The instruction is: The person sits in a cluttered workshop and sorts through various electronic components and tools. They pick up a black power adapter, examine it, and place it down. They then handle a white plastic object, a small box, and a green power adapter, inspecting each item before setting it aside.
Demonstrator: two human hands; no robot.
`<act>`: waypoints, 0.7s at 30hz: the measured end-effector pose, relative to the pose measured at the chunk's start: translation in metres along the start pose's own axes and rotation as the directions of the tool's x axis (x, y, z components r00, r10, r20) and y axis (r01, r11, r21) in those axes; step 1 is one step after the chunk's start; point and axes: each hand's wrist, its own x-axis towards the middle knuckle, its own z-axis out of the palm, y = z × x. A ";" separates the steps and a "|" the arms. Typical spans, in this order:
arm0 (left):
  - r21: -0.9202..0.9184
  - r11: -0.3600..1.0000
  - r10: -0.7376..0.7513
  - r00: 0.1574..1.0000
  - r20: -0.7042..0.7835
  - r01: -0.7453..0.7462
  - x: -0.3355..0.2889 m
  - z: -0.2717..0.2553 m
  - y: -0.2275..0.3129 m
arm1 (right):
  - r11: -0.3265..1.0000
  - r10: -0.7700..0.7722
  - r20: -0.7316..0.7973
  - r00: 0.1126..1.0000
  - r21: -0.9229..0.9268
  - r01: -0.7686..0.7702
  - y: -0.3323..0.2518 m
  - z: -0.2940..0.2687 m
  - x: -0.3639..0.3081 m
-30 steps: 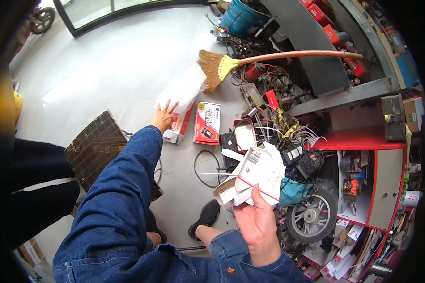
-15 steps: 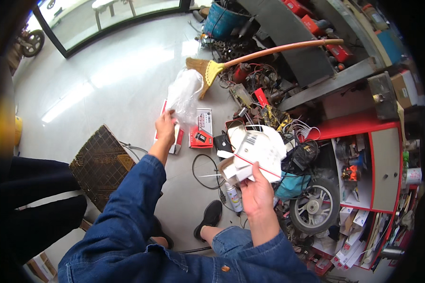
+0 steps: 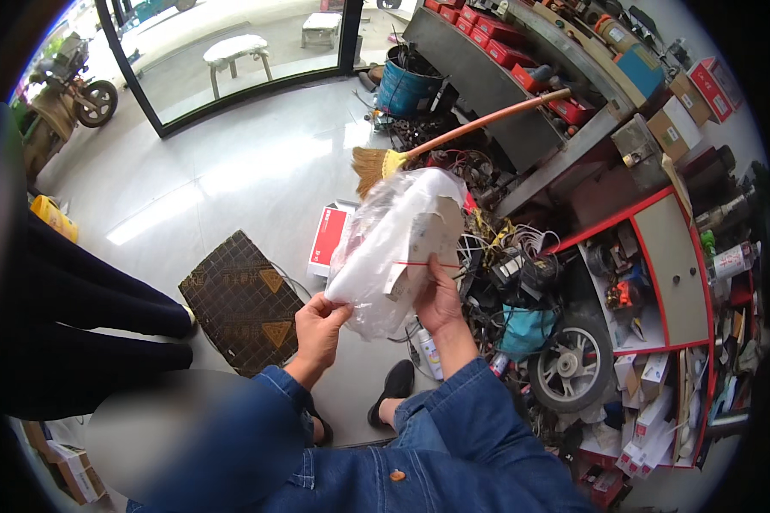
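Nearest me are the sleeves of a blue denim jacket (image 3: pixel 479 427), with a black shoe (image 3: pixel 392 392) on the floor beyond its hem; out past the cuffs I have the left hand (image 3: pixel 320 332), its grip pinched closed on the near corner of a clear-and-white plastic bag (image 3: pixel 370 256); the right hand (image 3: pixel 441 299) has its grip closed on a white carton (image 3: pixel 437 232), thumb uppermost by a thin red line; bag and carton are together in front of me, held above the floor, the bag against the carton's left side, though I cannot tell whether any of the carton is inside it; below the right wrist a white spray can (image 3: pixel 430 354) stands near a spoked wheel (image 3: pixel 567 365); left of the hands lies a dark panel (image 3: pixel 235 299) with a grid pattern, another person's dark trouser legs (image 3: pixel 85 329) beside it; past the bag I see a red-and-white box (image 3: pixel 329 238) on the floor, then a broom (image 3: pixel 373 168) with an orange handle, a blue bucket (image 3: pixel 404 85), and, beyond the glass door, a white-topped stool (image 3: pixel 235 51).
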 end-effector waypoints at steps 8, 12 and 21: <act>0.424 0.865 0.213 0.961 0.179 -0.270 0.033 -0.014 0.040 | 0.916 0.015 0.008 1.000 -0.400 -0.010 0.009 0.018 -0.016; 0.150 0.986 0.067 0.995 0.079 -0.079 0.042 -0.026 0.023 | 0.898 0.117 0.035 0.993 -0.431 -0.091 0.024 0.028 -0.011; -0.147 0.989 -0.015 1.000 -0.005 0.014 0.052 -0.036 0.048 | 0.911 0.103 -0.131 0.986 -0.386 -0.147 0.033 -0.014 0.017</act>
